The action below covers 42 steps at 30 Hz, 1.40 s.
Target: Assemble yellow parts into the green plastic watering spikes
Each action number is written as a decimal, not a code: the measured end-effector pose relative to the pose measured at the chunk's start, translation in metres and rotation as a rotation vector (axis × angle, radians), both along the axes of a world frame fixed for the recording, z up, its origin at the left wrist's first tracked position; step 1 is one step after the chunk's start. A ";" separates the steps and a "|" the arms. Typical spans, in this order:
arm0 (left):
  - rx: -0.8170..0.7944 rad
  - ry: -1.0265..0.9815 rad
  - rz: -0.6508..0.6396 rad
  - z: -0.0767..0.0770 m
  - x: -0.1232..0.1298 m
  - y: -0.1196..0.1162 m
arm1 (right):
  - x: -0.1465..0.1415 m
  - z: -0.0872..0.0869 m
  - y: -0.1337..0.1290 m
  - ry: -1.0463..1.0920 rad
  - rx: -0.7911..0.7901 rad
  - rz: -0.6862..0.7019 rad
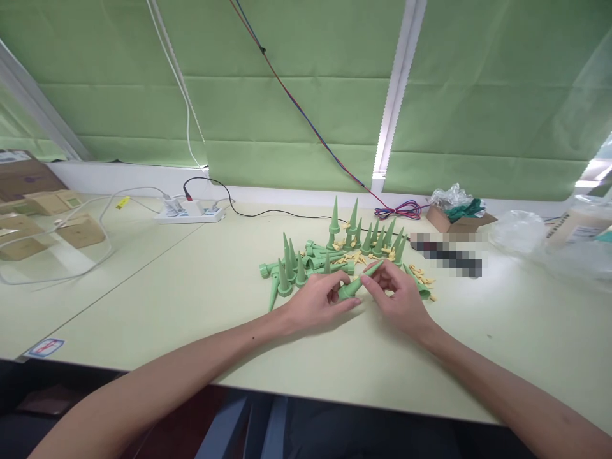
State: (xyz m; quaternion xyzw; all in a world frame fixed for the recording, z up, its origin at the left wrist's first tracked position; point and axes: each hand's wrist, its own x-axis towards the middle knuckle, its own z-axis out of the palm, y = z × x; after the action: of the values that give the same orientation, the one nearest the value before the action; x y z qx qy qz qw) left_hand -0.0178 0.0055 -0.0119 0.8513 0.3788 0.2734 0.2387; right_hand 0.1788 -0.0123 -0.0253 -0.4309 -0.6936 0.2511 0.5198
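Between my two hands a green plastic plant watering spike [352,288] is held tilted, its point up to the right. My left hand [321,297] is closed around its wide base end. With thumb and fingers, my right hand [396,294] pinches the tapered part near the tip. Just beyond them spreads a cluster of similar green spikes [289,258], several upright and others lying down. Small yellow plastic pieces [356,257] are scattered among them, and more yellow pieces [421,275] lie to the right of my right hand.
A white power strip [190,213] with plugs and cables sits at back left. Cardboard boxes [76,231] are at far left. At back right stand a small open carton [454,220], coiled red-blue wire [402,210] and plastic bags [519,231]. A pixelated dark object [447,254] lies right of the spikes.
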 end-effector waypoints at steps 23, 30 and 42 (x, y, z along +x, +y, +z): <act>0.081 0.123 -0.168 -0.004 -0.003 0.001 | 0.008 0.005 0.010 -0.181 0.316 -0.233; 0.099 0.145 -0.202 -0.003 -0.002 0.001 | 0.008 0.014 0.006 -0.384 0.481 -0.261; 0.100 0.144 -0.222 -0.005 -0.003 0.002 | 0.020 0.077 0.082 -0.389 0.480 -0.381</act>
State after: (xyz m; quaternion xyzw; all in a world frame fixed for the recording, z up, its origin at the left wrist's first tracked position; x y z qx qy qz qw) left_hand -0.0212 0.0078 -0.0171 0.9163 0.2844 0.2020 0.1970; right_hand 0.1989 0.0699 0.0515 -0.4578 -0.7260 -0.1066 0.5019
